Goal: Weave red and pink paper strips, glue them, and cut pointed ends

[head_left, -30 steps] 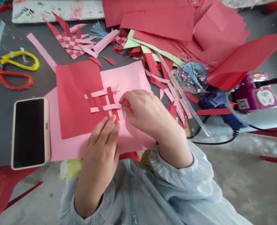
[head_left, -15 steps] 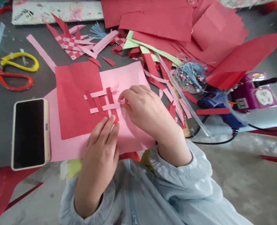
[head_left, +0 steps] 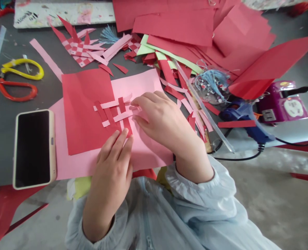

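Observation:
Pink and red paper strips cross over and under each other in a small loose weave on a red paper sheet [head_left: 83, 100] and the pink sheet [head_left: 151, 149] under it. My left hand [head_left: 113, 166] lies flat, fingers stretched out, with its fingertips pressing the lower end of a red paper strip [head_left: 126, 123]. From the right, my right hand [head_left: 159, 121] reaches in with thumb and fingers curled around the right end of the lower pink paper strip [head_left: 121, 116]. That strip's end is partly hidden by the fingers. Just above runs another pink strip [head_left: 110, 104].
A phone [head_left: 32, 149] and scissors [head_left: 19, 80] lie at left. Woven paper pieces [head_left: 78, 50], paper scraps [head_left: 169, 71] and stacked red paper [head_left: 174, 27] spread along the back. At right are a bag of tassels [head_left: 212, 85], a blue glue gun [head_left: 243, 114], its cable and a purple box [head_left: 281, 102].
The lower pink strip has tilted, its right part now higher and its left end slightly shifted right. My right hand has moved slightly up. The left hand stays in place.

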A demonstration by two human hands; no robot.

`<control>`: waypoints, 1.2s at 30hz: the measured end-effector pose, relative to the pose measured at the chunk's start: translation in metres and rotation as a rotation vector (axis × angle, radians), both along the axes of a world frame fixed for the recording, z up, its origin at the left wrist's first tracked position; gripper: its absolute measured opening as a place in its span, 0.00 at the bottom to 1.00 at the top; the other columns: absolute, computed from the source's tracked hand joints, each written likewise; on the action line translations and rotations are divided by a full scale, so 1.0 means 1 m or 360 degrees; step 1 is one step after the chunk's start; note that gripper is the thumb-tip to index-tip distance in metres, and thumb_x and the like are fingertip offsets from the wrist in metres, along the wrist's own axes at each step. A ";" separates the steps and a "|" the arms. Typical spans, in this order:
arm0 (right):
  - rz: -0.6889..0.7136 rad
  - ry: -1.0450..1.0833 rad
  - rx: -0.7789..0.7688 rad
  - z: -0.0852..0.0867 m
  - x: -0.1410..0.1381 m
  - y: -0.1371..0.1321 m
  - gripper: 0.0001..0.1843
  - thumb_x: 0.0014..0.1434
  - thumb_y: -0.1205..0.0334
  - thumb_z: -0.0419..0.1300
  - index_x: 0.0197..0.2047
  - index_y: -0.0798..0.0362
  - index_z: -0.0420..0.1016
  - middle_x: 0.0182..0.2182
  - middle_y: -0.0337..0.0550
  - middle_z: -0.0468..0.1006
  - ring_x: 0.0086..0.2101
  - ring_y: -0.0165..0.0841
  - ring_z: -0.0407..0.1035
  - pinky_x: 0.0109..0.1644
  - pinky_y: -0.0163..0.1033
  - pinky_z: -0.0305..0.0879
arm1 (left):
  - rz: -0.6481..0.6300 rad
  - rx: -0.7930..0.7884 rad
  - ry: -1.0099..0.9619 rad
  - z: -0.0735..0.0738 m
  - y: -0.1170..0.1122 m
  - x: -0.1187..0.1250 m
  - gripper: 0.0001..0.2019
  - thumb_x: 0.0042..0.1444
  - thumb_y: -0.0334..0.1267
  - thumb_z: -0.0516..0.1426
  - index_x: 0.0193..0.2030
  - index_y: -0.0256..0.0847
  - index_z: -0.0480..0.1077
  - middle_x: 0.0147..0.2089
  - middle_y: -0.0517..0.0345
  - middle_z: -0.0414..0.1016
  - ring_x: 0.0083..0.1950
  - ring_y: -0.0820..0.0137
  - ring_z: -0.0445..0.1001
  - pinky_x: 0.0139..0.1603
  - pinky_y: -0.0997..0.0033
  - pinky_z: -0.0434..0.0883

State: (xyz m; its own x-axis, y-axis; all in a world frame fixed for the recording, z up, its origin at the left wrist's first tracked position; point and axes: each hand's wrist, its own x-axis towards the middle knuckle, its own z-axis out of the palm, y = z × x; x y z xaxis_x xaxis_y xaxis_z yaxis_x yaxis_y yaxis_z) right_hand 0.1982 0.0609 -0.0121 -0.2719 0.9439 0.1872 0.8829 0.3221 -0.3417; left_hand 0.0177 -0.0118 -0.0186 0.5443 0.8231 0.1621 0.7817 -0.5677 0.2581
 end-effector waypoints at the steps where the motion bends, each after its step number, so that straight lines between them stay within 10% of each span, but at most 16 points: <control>1: 0.0008 0.0018 -0.0005 0.000 0.000 0.000 0.10 0.64 0.72 0.54 0.43 0.57 0.76 0.42 0.53 0.80 0.40 0.42 0.67 0.45 0.45 0.63 | 0.0001 -0.0005 0.0002 0.000 0.000 0.000 0.24 0.62 0.25 0.55 0.66 0.31 0.65 0.68 0.46 0.70 0.70 0.56 0.65 0.68 0.55 0.70; 36: -0.0497 0.0293 -0.0147 -0.007 -0.009 0.011 0.10 0.65 0.62 0.55 0.32 0.53 0.73 0.28 0.44 0.77 0.28 0.32 0.65 0.33 0.38 0.53 | -0.0001 0.0039 -0.0005 0.002 -0.001 0.005 0.21 0.63 0.26 0.54 0.63 0.32 0.69 0.66 0.45 0.73 0.67 0.54 0.69 0.66 0.50 0.72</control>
State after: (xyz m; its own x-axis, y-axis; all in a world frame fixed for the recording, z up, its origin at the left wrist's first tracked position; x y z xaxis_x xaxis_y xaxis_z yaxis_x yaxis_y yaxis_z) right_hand 0.1896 0.0724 -0.0193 0.0621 0.9913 0.1161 0.8548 0.0072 -0.5189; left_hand 0.0231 -0.0126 -0.0169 0.5445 0.8183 0.1840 0.7804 -0.5747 0.2465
